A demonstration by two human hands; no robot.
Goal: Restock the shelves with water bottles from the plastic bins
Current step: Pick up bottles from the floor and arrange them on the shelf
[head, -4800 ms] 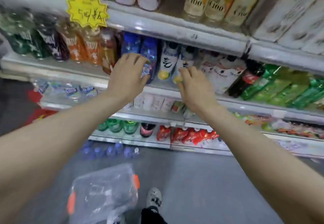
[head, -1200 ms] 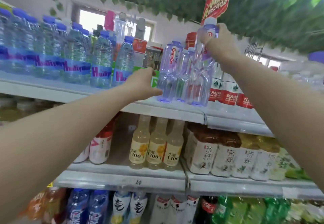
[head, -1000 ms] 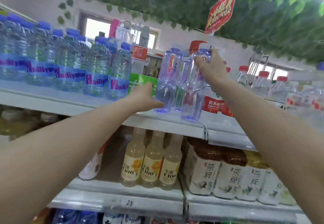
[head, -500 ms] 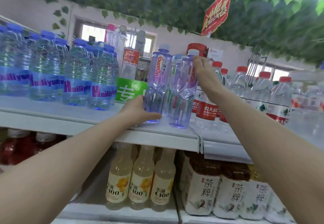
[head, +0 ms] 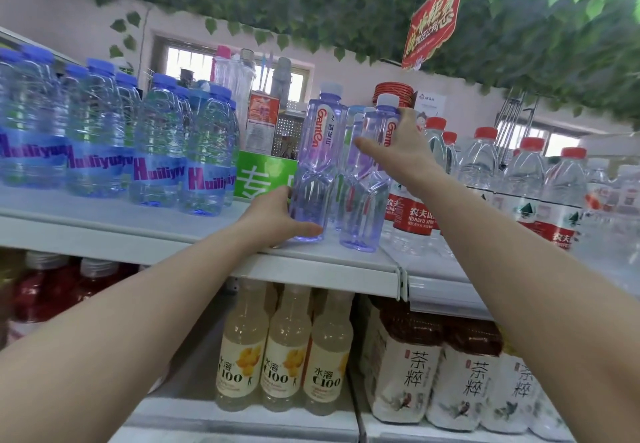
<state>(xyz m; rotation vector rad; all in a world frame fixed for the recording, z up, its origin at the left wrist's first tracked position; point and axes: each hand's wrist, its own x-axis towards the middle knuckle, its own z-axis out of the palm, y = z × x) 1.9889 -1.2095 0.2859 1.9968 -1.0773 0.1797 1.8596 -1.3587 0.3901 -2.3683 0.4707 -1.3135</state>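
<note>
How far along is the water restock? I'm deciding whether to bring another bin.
Done: several purple Ganten bottles already stand on the top shelf. In hand: the left hand grips the base of one Ganten bottle, and the right hand holds the neighbouring bottle near its top, both standing at the shelf's front. Left: no bin is in view, so I can't tell.

On the top shelf (head: 207,231), near its front edge, two purple-tinted Ganten bottles stand upright side by side. The left hand (head: 273,220) grips the base of the left bottle (head: 318,165); the right hand (head: 398,151) holds the upper body of the right bottle (head: 367,207). Blue-capped Huiliyun bottles (head: 156,151) stand further left, red-capped bottles (head: 519,179) to the right. Yellow C100 drinks (head: 287,352) fill the shelf below.
</note>
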